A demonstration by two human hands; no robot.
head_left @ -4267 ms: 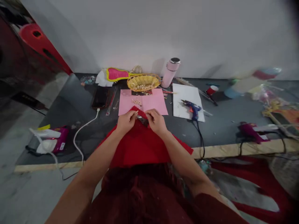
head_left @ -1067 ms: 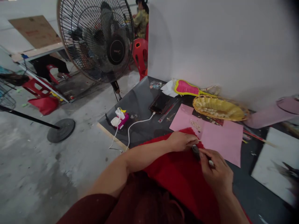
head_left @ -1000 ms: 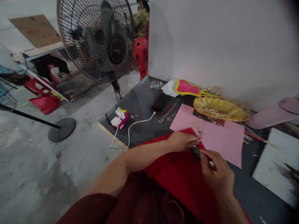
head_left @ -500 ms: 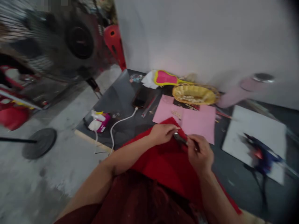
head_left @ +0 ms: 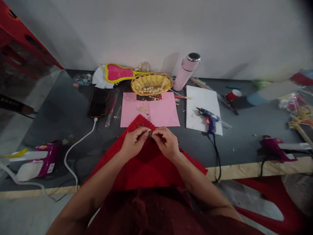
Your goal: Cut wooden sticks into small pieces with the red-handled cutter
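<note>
My left hand is closed in a pinch, with a tiny pale piece at its fingertips. Close against it, my right hand pinches a small dark object whose kind I cannot make out. The two sets of fingertips almost meet above a red cloth, which covers the table's front edge and my lap. Just beyond the cloth's tip lies a pink sheet bearing a little heap of small pale pieces. Behind it, a yellow woven basket contains more such pieces.
On a white board to the right rests a blue glue gun with a black cord. A pink flask stands by the wall. At the left are a charging phone and a purple device; another purple device sits right.
My view has swung to the right, bringing the table's right side into sight. My hands have come closer together, and the dark object between them now shows less.
</note>
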